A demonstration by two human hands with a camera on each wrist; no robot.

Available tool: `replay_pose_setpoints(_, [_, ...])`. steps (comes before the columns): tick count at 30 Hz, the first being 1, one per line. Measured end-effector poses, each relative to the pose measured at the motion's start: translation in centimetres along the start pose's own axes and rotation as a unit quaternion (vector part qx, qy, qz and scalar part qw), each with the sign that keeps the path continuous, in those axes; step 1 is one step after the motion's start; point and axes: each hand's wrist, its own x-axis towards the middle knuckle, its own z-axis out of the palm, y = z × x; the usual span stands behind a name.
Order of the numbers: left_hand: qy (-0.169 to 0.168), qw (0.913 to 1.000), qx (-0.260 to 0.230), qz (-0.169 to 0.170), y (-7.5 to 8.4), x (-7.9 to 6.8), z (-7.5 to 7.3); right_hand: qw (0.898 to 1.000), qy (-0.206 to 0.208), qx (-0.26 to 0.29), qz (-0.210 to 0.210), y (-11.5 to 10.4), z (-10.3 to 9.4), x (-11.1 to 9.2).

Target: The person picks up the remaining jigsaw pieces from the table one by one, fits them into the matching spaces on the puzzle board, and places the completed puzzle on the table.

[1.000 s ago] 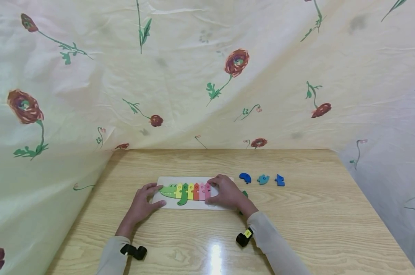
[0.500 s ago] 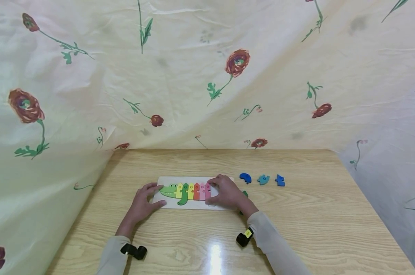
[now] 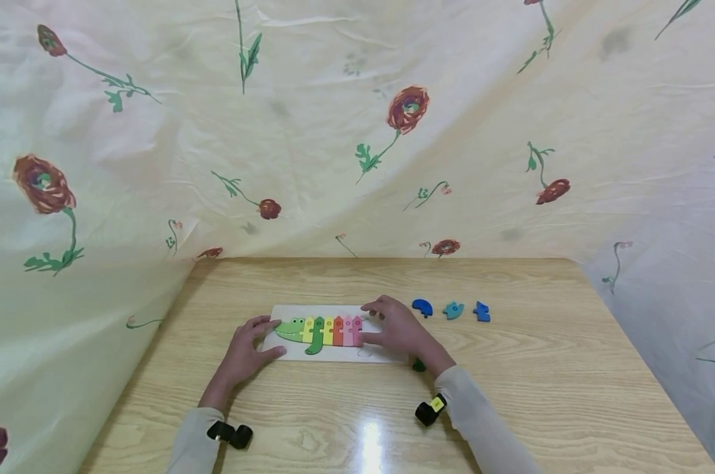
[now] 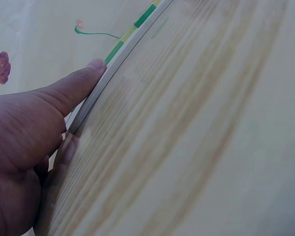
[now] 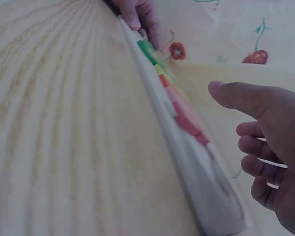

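A white puzzle board lies flat on the table, bearing a crocodile's light-green head and yellow, green and orange body pieces. A pink puzzle piece ends the row on the right. At the board's left end, my left hand rests with index fingertip and thumb on the board; the left wrist view has the thumb laid straight along its edge. My right hand hovers at the board's right part, thumb and fingers apart beside the pink piece. In the right wrist view, nothing sits between thumb and fingers.
Past the board's right end are a dark blue curved piece, a light blue piece and a blue angular piece. A dark green piece lies partly hidden by my right wrist. A flowered cloth hangs behind the table.
My right hand has let go of the last pink piece and moved slightly right, its fingers spreading. The pink piece stays in the row. My left hand has not moved.
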Motion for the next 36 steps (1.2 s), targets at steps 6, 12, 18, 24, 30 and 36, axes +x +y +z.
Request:
replay_pose_setpoints(6, [-0.001,1.0000,-0.001,0.000,0.0,-0.1,0.0,1.000,0.011,0.006,-0.026,0.1,-1.9,-1.2])
replay_pose_setpoints(12, [0.000,1.0000,-0.001,0.002,0.0,-0.3,0.1,0.998,0.023,0.015,-0.058,0.4,-3.6,-2.6])
replay_pose_setpoints(18, [-0.004,1.0000,-0.003,0.002,-0.1,-0.3,0.2,0.997,0.040,0.009,-0.068,0.7,-5.1,-4.3])
replay_pose_setpoints(24, [-0.003,1.0000,0.002,0.005,-0.1,-0.2,0.1,0.995,0.054,0.016,-0.078,1.3,-6.1,-5.7])
replay_pose_setpoints(30, [-0.006,1.0000,0.002,0.004,-0.2,-0.2,0.1,0.996,0.061,0.009,-0.061,2.4,-6.5,-6.8])
replay_pose_setpoints(36, [-0.004,1.0000,0.001,0.004,-0.2,-0.1,0.0,0.998,0.059,0.009,-0.035,3.3,-6.5,-7.3])
